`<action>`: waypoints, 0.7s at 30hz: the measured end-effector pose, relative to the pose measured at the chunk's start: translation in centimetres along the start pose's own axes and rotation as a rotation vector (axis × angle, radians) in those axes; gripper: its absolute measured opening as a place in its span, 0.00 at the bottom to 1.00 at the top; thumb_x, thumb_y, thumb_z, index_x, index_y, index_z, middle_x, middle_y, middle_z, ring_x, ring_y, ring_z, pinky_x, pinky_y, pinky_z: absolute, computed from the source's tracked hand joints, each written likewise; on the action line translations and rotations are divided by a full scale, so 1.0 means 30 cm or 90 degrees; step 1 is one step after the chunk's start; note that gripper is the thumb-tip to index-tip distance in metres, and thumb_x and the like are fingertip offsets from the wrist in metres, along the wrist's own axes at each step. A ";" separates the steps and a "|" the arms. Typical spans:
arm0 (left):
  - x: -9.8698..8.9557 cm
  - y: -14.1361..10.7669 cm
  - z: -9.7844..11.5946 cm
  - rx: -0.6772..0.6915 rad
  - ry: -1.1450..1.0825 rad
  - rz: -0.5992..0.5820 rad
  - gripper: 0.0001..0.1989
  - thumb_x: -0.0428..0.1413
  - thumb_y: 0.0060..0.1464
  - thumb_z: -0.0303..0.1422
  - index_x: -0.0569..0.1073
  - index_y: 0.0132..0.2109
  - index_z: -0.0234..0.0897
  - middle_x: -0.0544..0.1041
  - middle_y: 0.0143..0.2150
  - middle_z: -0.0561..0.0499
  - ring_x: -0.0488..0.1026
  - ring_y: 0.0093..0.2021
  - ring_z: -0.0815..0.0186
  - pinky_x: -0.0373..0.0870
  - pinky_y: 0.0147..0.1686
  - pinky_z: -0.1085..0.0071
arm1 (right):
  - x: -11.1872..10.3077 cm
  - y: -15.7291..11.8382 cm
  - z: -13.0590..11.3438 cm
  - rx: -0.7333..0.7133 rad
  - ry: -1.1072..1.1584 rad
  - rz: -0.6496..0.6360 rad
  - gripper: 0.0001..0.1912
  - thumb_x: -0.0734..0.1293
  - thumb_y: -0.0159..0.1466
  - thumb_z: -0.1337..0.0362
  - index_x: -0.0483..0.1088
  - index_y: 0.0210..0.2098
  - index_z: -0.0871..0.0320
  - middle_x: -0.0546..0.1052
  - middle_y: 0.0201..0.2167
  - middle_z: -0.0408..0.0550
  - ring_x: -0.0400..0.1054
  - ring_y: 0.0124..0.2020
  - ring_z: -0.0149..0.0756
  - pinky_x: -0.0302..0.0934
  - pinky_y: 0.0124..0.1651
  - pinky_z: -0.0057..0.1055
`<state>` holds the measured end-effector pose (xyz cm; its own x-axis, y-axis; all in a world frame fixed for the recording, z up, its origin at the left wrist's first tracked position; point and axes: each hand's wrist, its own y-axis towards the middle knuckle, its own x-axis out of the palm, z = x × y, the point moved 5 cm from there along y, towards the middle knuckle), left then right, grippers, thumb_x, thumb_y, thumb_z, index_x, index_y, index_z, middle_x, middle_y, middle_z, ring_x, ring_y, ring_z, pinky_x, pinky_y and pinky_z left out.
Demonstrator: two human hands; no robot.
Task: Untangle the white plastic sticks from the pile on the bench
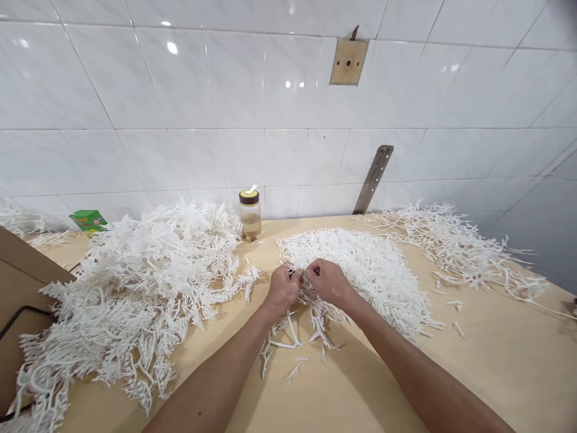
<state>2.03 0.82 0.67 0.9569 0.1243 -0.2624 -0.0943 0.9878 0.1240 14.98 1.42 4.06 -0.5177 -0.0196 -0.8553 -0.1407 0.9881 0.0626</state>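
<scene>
My left hand (285, 288) is closed in a pinch on a thin white branching sprig (295, 337), whose forked stems hang below it. Close beside it, my right hand (330, 281) is also pinched, its fingertips nearly meeting the left ones; what lies between them is too small to make out. Just behind and right of my hands lies a dense, fan-shaped mat of white sprigs (383, 270). A few loose snippets (295, 370) lie on the table in front of my hands.
A large heap of white sprigs (148, 270) covers the left side. A lidded jar (250, 216) stands near the wall, and a green box (89, 221) sits farther left. A metal bracket (374, 179) leans at the wall. More bare white branches (460, 243) spread at the right.
</scene>
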 end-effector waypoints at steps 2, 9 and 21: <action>0.000 0.003 -0.002 -0.020 -0.023 -0.005 0.11 0.55 0.51 0.35 0.64 0.24 0.38 0.62 0.21 0.57 0.58 0.24 0.70 0.54 0.26 0.72 | -0.008 -0.008 -0.020 -0.056 -0.067 0.023 0.08 0.59 0.66 0.69 0.69 0.33 0.60 0.76 0.33 0.49 0.69 0.33 0.35 0.54 0.34 0.28; -0.001 0.009 -0.001 0.005 -0.018 0.018 0.10 0.58 0.47 0.33 0.67 0.23 0.37 0.66 0.21 0.55 0.59 0.25 0.69 0.54 0.26 0.73 | -0.006 -0.028 -0.042 -0.071 -0.162 0.042 0.09 0.57 0.67 0.71 0.69 0.36 0.62 0.76 0.34 0.54 0.70 0.33 0.36 0.53 0.33 0.28; 0.000 0.004 -0.006 0.047 -0.090 -0.011 0.13 0.54 0.54 0.41 0.68 0.28 0.36 0.67 0.23 0.55 0.62 0.26 0.69 0.59 0.28 0.73 | -0.022 0.039 0.099 -0.017 0.312 -0.075 0.14 0.63 0.61 0.56 0.71 0.28 0.60 0.64 0.17 0.38 0.59 0.15 0.26 0.56 0.17 0.23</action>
<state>1.96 0.94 0.52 0.9878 0.0882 -0.1287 -0.0625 0.9795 0.1918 17.67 3.04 3.16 -0.8317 -0.2059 -0.5156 -0.2394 0.9709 -0.0014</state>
